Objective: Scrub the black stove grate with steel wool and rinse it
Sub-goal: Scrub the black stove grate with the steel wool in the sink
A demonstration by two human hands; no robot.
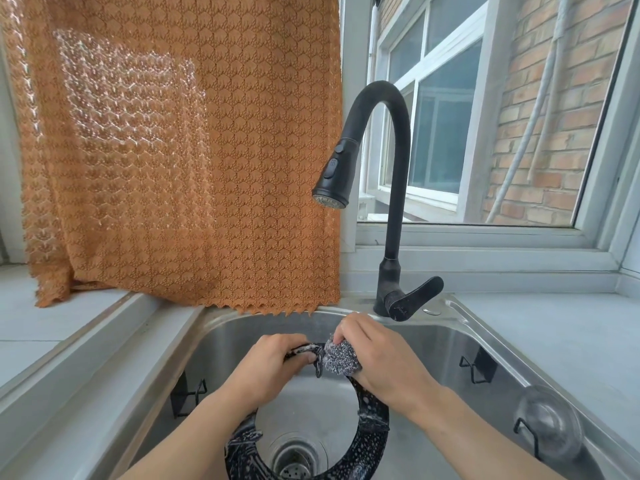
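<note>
Evidently the grate (372, 427) is held upright over the sink (485, 344) so suds drain toward the plughole — its top is gripped by the left hand (273, 362) for steadiness, while steel wool (337, 358) is clenched in the right hand (377, 355) and pressed against it.

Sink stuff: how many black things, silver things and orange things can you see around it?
Black: 2, the stove grate and the faucet.
Silver: 2, the steel wool and the sink.
Orange: 1, the curtain.
Total: 5.
The left hand holds the grate; the right hand holds the wool.
</note>
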